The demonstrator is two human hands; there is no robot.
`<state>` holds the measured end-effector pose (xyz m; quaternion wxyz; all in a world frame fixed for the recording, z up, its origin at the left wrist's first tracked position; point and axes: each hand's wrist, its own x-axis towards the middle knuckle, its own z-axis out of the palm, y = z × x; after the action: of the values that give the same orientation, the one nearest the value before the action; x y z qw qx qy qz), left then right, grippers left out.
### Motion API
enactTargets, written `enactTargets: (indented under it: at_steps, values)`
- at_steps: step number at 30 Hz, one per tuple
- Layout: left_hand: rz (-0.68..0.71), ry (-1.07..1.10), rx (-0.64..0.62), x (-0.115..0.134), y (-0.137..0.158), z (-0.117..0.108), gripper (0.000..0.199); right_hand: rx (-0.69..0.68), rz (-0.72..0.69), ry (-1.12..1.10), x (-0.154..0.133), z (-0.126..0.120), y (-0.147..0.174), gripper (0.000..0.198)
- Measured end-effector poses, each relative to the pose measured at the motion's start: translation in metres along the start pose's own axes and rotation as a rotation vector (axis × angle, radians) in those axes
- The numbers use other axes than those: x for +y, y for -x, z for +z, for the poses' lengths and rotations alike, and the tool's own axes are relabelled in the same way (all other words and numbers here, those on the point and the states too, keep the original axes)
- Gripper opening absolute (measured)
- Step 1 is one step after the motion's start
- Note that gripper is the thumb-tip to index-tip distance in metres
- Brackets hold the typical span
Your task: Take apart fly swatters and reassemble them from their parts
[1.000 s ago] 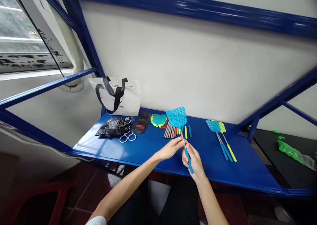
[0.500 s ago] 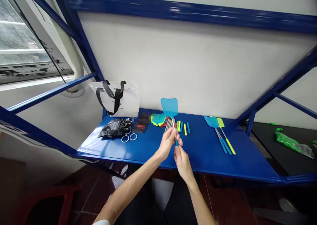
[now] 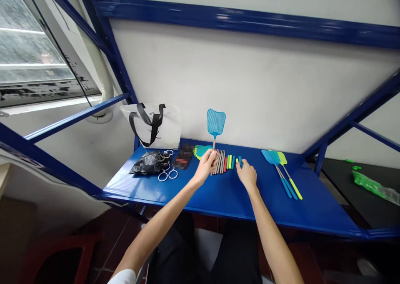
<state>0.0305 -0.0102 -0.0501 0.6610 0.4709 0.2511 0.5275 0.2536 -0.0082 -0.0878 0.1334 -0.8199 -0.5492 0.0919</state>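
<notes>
My left hand (image 3: 206,165) is closed around the metal rod of a blue fly swatter (image 3: 216,122), its mesh head upright. No handle shows below that hand. My right hand (image 3: 247,174) is down at the table, fingers closed on a blue handle (image 3: 240,160). A yellow handle beside it is partly covered by the fingers. Left of it lie another blue handle (image 3: 233,162), yellow-green handles (image 3: 229,162) and a red handle (image 3: 225,164). Several metal rods (image 3: 221,162) lie between the hands. Loose blue and yellow-green swatter heads (image 3: 201,151) sit behind my left hand.
On the blue table (image 3: 187,196), several handled swatters (image 3: 289,184) lie at right. A black plastic bag (image 3: 146,163), white rings (image 3: 173,174) and a white tote bag (image 3: 168,125) stand at left. Blue frame bars (image 3: 218,19) cross above. A green packet (image 3: 371,184) lies far right.
My right hand has left the swatter and moved right to the handles on the table. My left hand still holds the swatter, now slightly higher in view.
</notes>
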Motion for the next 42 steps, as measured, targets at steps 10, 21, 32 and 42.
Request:
enactTargets:
  at_steps: [10,21,32,42]
  values:
    - [-0.121,-0.011,-0.013,-0.062,-0.040,-0.015,0.067,0.103,-0.213,-0.400,-0.010,0.028,0.003,0.043]
    - [-0.275,0.024,-0.121,-0.062,-0.007,0.011,0.057,-0.070,-0.170,-1.533,-0.045,0.004,-0.002,0.059]
    - [-0.215,-0.011,-0.008,-0.056,0.014,0.029,0.055,-0.199,-0.231,-1.516,-0.032,-0.013,0.032,0.055]
    - [-0.416,0.141,-0.065,-0.057,0.078,0.016,0.047,0.354,-0.179,-1.688,0.019,-0.083,-0.012,0.063]
